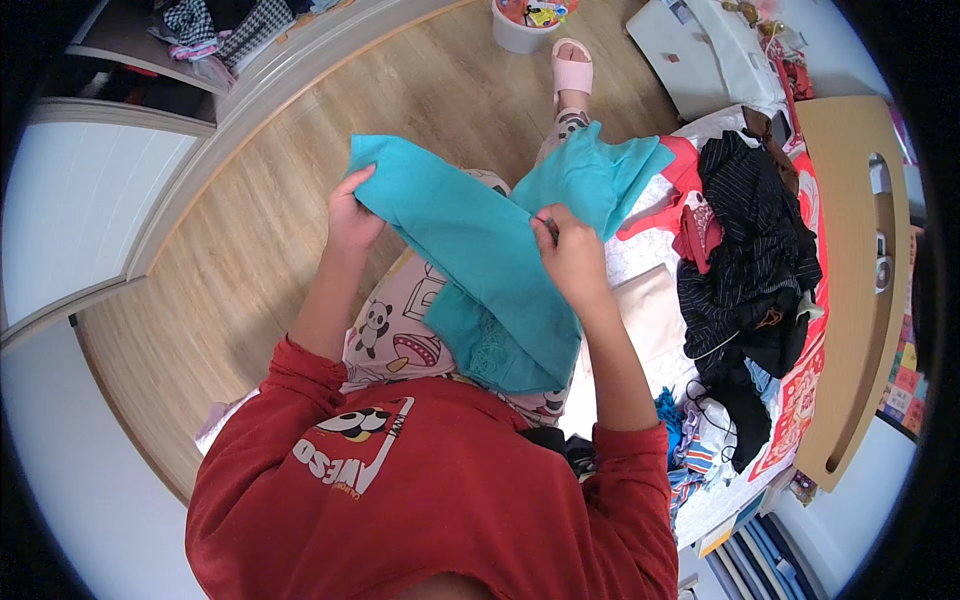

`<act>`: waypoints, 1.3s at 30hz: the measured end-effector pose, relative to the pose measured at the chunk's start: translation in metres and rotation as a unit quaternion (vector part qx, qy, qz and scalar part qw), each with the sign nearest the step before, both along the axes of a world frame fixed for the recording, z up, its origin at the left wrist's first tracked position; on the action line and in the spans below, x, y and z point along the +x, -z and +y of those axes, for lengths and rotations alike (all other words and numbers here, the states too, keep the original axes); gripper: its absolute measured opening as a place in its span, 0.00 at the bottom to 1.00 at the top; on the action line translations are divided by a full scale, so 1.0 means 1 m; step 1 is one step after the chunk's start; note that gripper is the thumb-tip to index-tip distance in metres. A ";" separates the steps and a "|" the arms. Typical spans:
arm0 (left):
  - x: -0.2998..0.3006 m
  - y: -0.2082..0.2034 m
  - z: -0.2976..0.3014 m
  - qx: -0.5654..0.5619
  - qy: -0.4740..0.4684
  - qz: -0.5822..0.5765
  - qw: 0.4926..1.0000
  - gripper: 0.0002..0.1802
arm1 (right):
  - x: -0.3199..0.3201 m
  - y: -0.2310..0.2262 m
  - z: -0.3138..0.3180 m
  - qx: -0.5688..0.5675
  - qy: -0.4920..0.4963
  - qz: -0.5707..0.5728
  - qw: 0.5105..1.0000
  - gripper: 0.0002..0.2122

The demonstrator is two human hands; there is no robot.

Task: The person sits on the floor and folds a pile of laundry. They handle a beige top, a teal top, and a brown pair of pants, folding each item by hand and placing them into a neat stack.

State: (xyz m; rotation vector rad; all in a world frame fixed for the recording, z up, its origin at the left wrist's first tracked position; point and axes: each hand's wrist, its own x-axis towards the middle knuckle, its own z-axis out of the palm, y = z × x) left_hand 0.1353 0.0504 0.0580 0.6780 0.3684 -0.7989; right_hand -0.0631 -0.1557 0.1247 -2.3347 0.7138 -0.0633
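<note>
A teal garment with a lacy patch lies across my lap, over my panda-print trousers; its exact kind I cannot make out. At the upper left end of a long teal strip of it, my left hand pinches the edge between thumb and fingers. My right hand is closed on the cloth farther right, near the middle. Beyond that hand, another part of the garment spreads toward the bed, reaching a red cloth.
Right of me, the bed carries a folded beige cloth, black striped clothing and mixed garments. A wooden headboard bounds it. A white bucket stands on the floor; an open wardrobe is at far left.
</note>
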 end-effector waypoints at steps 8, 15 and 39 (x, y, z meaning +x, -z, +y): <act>0.017 -0.012 -0.005 0.063 0.022 -0.036 0.997 0.21 | 0.000 0.011 0.052 -0.134 -0.173 -0.114 0.969 0.14; 0.022 -0.041 -0.014 0.066 0.039 -0.051 0.996 0.18 | -0.002 0.012 0.069 -0.140 -0.235 -0.113 0.955 0.22; -0.157 -0.040 -0.020 0.209 0.305 -0.832 0.414 0.18 | -0.027 -0.050 -0.018 0.522 0.202 -0.122 0.819 0.16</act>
